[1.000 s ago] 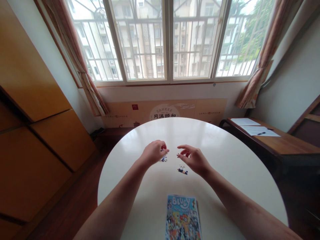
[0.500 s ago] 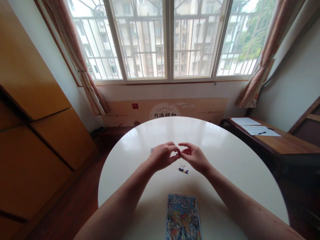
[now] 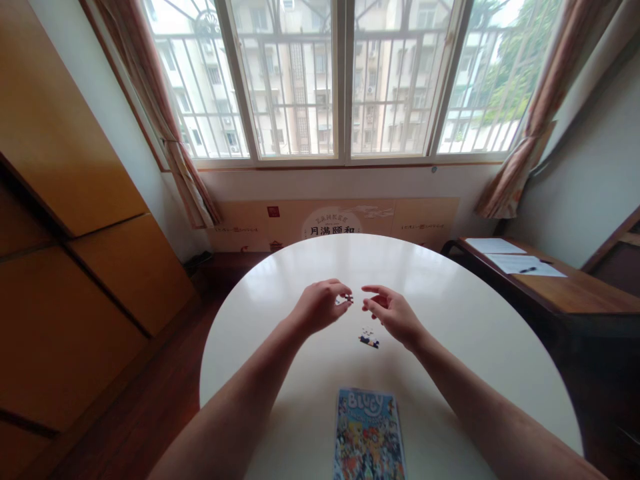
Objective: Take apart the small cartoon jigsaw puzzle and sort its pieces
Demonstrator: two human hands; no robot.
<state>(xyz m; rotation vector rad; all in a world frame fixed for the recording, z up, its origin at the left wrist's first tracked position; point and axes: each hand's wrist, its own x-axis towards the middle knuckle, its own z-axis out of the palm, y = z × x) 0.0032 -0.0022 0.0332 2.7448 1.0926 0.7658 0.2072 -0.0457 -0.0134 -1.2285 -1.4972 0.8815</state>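
Note:
Over the round white table (image 3: 450,320), my left hand (image 3: 320,307) pinches a small dark puzzle piece (image 3: 346,299) between thumb and fingertips. My right hand (image 3: 395,312) hovers a short gap to its right, fingers curled loosely with thumb and forefinger apart; nothing shows in them. Below the two hands a small blue, white and orange cluster of puzzle pieces (image 3: 369,339) lies on the table. A colourful puzzle card marked "Bluey" (image 3: 369,433) lies flat near the table's front edge.
A wooden side table (image 3: 565,287) with white papers (image 3: 515,263) and a pen stands at the right. Brown cabinets (image 3: 75,220) fill the left wall. A barred window with curtains and a printed cardboard panel (image 3: 333,223) are behind the table.
Both hands came together at the centre half a second ago and have now drawn slightly apart. The left hand now holds the small piece. The piece formerly under the left hand is gone.

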